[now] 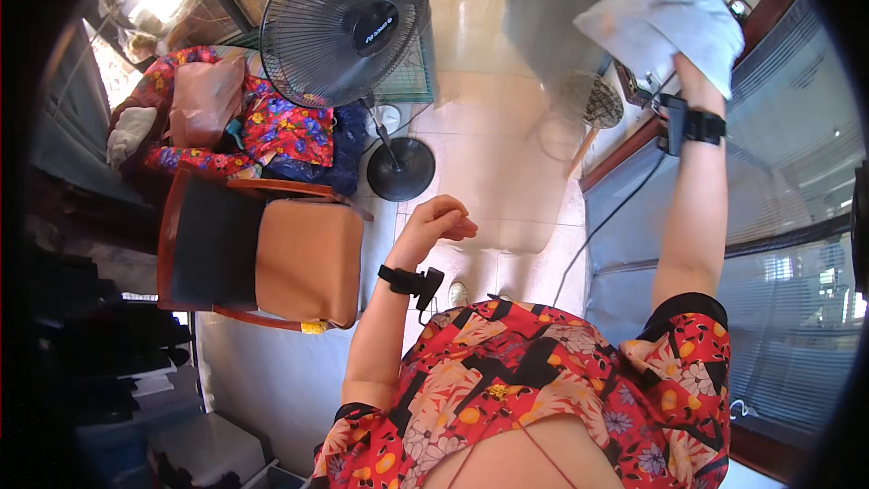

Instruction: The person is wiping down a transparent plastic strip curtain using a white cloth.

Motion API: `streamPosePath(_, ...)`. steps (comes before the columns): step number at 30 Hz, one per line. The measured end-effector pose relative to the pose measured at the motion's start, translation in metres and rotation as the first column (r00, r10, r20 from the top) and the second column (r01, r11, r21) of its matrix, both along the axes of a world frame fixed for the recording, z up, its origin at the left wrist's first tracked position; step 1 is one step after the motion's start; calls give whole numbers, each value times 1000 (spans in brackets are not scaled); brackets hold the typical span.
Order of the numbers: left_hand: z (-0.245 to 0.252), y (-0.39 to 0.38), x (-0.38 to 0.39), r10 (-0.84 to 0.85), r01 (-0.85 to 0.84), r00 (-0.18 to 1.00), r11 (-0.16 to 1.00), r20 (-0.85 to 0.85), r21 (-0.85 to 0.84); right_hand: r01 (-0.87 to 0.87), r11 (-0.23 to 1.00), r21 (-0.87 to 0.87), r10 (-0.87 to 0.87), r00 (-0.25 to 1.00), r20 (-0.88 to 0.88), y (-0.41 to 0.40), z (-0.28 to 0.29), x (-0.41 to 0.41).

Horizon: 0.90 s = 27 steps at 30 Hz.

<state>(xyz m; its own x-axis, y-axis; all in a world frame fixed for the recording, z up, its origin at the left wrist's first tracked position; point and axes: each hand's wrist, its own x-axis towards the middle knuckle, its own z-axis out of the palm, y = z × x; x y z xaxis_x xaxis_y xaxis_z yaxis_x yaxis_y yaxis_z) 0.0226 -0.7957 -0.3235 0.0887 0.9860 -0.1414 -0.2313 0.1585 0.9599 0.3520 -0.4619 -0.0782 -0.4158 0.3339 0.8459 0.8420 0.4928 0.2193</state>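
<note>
My left hand [440, 219] is held in front of my body above the tiled floor, its fingers loosely curled and nothing in it. At the upper right my right arm reaches out, and a white cloth [689, 27] covers my right hand [691, 78] past the wrist. Folds of the cloth hang over the fingers, so their grip is hidden; the cloth moves with the hand and looks blurred at its far end. It is beside the dark-framed glass panel [781, 122] on the right. Each wrist bears a black strapped device.
A black standing fan [346, 20] rises from its round base [400, 170] ahead on the left. Nearer stands a wooden-framed chair [309, 261] with a tan seat. Red floral fabric [288, 119] and a pinkish plastic bag [206, 102] lie behind it. A round patterned stool top [601, 100] is at right.
</note>
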Motion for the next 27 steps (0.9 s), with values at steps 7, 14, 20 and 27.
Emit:
streamPosePath(7,16,-33,20,-8,8,1000,1000,14,1,-7,999,-37,2,993,-119,-4,-73,53)
streamPosePath(14,20,-64,77,-53,54,997,998,54,-24,-418,884,-211,368,898,-241,-27,-105,-1)
streamPosePath(20,7,-74,114,110,-109,990,994,85,-8,-717,529,-453,643,688,-338,-99,-166,-18)
streamPosePath(27,2,-68,109,202,-201,979,975,-6,99,-617,96,-781,675,617,-404,-201,-279,5)
